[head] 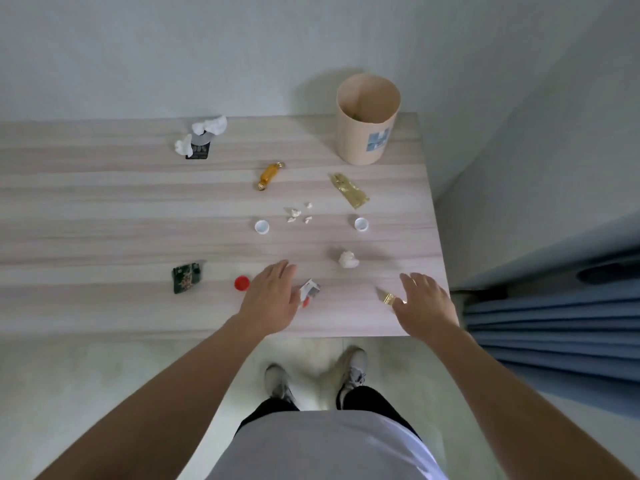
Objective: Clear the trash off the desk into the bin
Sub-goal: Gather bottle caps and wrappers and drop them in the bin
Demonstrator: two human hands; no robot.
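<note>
A beige round bin [367,133] stands at the desk's far right. Trash lies scattered on the wooden desk [104,209]. My left hand [272,299] hovers over the near edge with fingers spread, its thumb beside a small white-and-red wrapper [310,291]. My right hand [427,303] is open near the right edge, its thumb next to a small gold wrapper [387,296]. Between them, farther back, sits a crumpled white tissue [348,259]. A red bottle cap [241,283] lies left of my left hand.
Also on the desk: a green packet [187,277], two white caps [261,227] [361,224], white crumbs [298,214], an orange candy [270,174], a gold foil wrapper [349,190], and tissues with a black packet [201,140]. Blue curtain [554,323] hangs right.
</note>
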